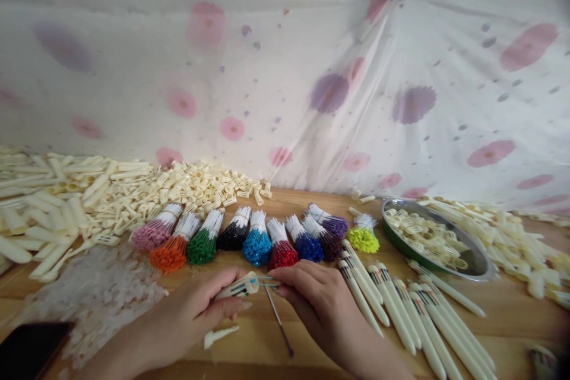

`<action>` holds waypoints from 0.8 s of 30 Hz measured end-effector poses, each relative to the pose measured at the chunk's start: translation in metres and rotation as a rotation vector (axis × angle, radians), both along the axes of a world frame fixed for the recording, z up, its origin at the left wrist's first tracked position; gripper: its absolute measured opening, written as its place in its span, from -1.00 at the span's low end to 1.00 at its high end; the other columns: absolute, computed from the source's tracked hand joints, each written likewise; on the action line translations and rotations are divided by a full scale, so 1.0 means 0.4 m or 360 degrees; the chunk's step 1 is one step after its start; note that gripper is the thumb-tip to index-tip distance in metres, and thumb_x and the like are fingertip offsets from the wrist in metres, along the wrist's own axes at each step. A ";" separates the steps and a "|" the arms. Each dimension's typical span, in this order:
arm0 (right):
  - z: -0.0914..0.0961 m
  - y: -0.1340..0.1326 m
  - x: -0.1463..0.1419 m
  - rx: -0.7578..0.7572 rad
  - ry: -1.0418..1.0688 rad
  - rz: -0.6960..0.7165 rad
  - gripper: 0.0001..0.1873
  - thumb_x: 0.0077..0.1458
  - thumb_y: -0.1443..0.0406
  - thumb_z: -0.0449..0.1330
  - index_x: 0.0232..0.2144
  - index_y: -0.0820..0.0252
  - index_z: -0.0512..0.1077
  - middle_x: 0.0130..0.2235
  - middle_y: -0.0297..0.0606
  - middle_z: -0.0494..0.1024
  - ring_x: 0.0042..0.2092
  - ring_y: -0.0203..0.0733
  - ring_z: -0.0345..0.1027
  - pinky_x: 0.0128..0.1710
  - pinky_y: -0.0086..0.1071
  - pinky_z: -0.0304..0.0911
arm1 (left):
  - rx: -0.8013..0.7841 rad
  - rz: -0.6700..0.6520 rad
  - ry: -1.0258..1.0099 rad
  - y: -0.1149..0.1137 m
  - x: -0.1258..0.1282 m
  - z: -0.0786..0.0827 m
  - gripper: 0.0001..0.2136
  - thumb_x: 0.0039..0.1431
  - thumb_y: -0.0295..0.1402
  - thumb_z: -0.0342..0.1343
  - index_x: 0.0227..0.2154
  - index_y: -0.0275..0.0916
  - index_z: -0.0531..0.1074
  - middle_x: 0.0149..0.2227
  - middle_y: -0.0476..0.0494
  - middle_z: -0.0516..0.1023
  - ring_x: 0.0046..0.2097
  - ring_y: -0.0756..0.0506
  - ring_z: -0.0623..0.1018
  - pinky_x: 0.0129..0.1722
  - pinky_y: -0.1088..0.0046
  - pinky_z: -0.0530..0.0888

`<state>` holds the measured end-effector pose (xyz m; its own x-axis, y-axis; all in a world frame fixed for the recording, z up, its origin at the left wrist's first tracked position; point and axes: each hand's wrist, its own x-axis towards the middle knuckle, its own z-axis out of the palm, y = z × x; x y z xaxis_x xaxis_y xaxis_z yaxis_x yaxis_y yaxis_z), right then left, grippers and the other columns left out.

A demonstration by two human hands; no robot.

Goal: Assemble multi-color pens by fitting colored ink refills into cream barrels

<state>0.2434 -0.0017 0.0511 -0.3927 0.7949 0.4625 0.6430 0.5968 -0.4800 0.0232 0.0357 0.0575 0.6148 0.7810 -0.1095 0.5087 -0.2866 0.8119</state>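
Observation:
My left hand is closed around a short cream multicolour pen part, its round open end turned to the right. Coloured marks show in the slots along its side. Fingers pinched together, my right hand grips thin pen refills, bluish in colour, which reach to that open end. How far they sit inside is hidden. Below, between the hands, a single refill with a purple tip lies on the wooden table. A small cream clip piece rests beside my left wrist.
Behind the hands stand bundles of coloured refills. Finished-looking pens lie at right, near a metal dish of cream parts. Cream parts heap at left, above clear plastic bits and a dark phone.

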 end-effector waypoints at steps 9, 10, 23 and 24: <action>-0.002 -0.004 -0.002 0.0010 0.0009 0.0031 -0.81 0.23 0.35 0.01 -0.25 0.24 0.43 -0.42 -0.26 0.53 -0.40 -0.26 0.37 -0.44 -0.44 0.17 | -0.0035 -0.0013 0.0042 -0.001 -0.003 -0.006 -0.79 0.22 -0.18 -0.04 -0.25 -0.12 0.43 -0.32 0.01 0.53 -0.23 -0.10 0.48 -0.30 0.48 0.37; -0.002 -0.004 -0.001 0.0014 0.0013 0.0033 -0.81 0.23 0.35 0.02 -0.25 0.24 0.43 -0.42 -0.26 0.53 -0.40 -0.26 0.37 -0.43 -0.44 0.16 | -0.0041 -0.0012 0.0051 -0.001 -0.003 -0.007 -0.79 0.22 -0.17 -0.04 -0.26 -0.12 0.43 -0.33 0.01 0.52 -0.24 -0.09 0.49 -0.31 0.48 0.37; -0.003 -0.010 -0.001 0.0338 -0.0078 0.0150 -0.80 0.15 0.51 0.02 -0.24 0.27 0.39 -0.44 -0.26 0.52 -0.44 -0.26 0.34 -0.49 -0.44 0.15 | 0.0293 -0.0204 -0.0131 -0.011 0.000 0.002 -0.74 0.20 -0.27 0.03 -0.05 0.04 0.42 -0.05 -0.03 0.52 -0.03 -0.14 0.47 -0.04 0.39 0.39; -0.001 -0.012 -0.001 0.0337 -0.0083 0.0158 -0.80 0.14 0.51 0.03 -0.24 0.26 0.39 -0.43 -0.26 0.53 -0.44 -0.26 0.34 -0.48 -0.43 0.16 | 0.0301 -0.0203 -0.0133 -0.013 0.001 0.003 -0.74 0.20 -0.28 0.04 -0.05 0.05 0.42 -0.08 -0.03 0.53 -0.05 -0.13 0.48 -0.06 0.39 0.40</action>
<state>0.2429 -0.0065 0.0506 -0.4919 0.6386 0.5918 0.5965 0.7423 -0.3052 0.0236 0.0305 0.0588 0.7105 0.6983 0.0867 0.3920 -0.4951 0.7754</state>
